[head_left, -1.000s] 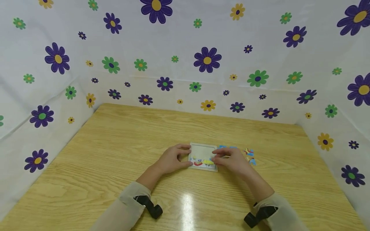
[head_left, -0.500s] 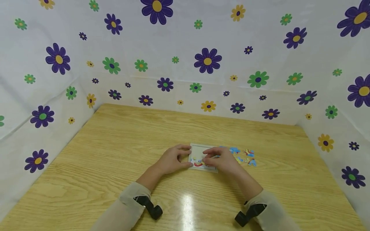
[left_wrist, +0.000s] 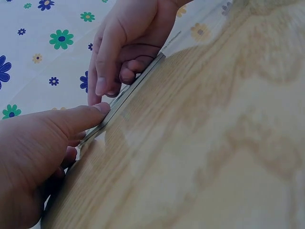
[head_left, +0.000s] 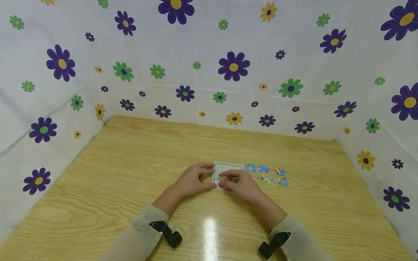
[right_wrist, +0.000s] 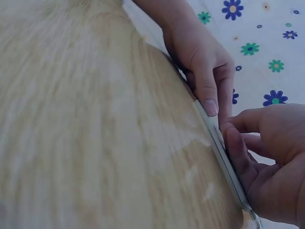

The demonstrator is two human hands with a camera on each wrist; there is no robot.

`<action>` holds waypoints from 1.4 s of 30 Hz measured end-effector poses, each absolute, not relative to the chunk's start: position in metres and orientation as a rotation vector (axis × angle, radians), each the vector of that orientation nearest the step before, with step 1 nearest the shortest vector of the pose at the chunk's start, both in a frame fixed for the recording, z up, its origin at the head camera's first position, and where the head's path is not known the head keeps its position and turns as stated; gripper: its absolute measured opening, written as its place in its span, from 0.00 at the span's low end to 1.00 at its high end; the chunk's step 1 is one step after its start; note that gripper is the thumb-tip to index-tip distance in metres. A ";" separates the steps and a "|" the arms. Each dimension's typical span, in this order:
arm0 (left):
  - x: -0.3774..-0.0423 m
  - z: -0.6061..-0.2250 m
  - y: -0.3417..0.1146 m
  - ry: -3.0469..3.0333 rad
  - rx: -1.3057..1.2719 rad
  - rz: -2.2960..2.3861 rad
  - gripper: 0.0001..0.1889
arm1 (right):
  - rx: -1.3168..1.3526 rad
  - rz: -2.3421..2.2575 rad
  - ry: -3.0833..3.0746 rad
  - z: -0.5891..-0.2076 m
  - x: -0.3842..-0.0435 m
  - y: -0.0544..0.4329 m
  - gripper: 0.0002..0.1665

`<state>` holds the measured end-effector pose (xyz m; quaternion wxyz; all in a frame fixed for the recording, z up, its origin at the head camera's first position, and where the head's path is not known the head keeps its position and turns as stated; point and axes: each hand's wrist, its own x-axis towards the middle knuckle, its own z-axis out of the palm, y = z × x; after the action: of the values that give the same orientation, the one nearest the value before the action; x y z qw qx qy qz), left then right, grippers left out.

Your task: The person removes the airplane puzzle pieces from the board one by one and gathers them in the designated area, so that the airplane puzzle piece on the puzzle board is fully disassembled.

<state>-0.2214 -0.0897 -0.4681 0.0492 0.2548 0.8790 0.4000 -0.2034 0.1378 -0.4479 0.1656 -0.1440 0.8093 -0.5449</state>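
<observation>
A small light-framed jigsaw tray [head_left: 228, 163] lies flat on the wooden table, with a few printed pieces along its near side. My left hand [head_left: 193, 179] holds the tray's left edge, its thumb at the near corner and its fingers higher along the side; in the left wrist view that thumb [left_wrist: 97, 109] lies on the rim. Over the tray's near part is my right hand [head_left: 243, 185], thumb and forefinger tips close together by a red printed patch [head_left: 220, 185]. In the right wrist view these fingertips [right_wrist: 228, 128] are low over the tray; I cannot tell whether they pinch a piece.
Several loose jigsaw pieces, among them a blue one [head_left: 263, 169] and a yellow one [head_left: 266, 179], lie right of the tray. A white flower-patterned sheet [head_left: 202, 79] walls the table [head_left: 130, 152] at the back and both sides.
My right hand has moved left from the tray's right edge over its near part, uncovering more loose pieces and hiding the yellow printed part. My left hand stays on the left edge.
</observation>
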 end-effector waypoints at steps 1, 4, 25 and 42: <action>-0.221 -0.467 -0.090 2.679 0.779 1.220 0.31 | -0.428 -1.529 2.340 -0.448 -0.203 0.137 0.17; -0.221 -0.464 -0.090 2.676 0.769 1.225 0.31 | -0.492 -1.426 2.463 -0.448 -0.203 0.134 0.17; -0.222 -0.465 -0.088 2.658 0.749 1.246 0.31 | -0.220 -1.654 2.254 -0.443 -0.204 0.141 0.13; -0.222 -0.469 -0.088 2.643 0.723 1.280 0.31 | -0.368 -1.398 2.231 -0.427 -0.207 0.173 0.16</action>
<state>-0.2217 -0.0876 -0.4688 0.0587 0.2388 0.8724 0.4225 -0.2067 0.1733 -0.4273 0.2393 -0.1346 0.8148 -0.5107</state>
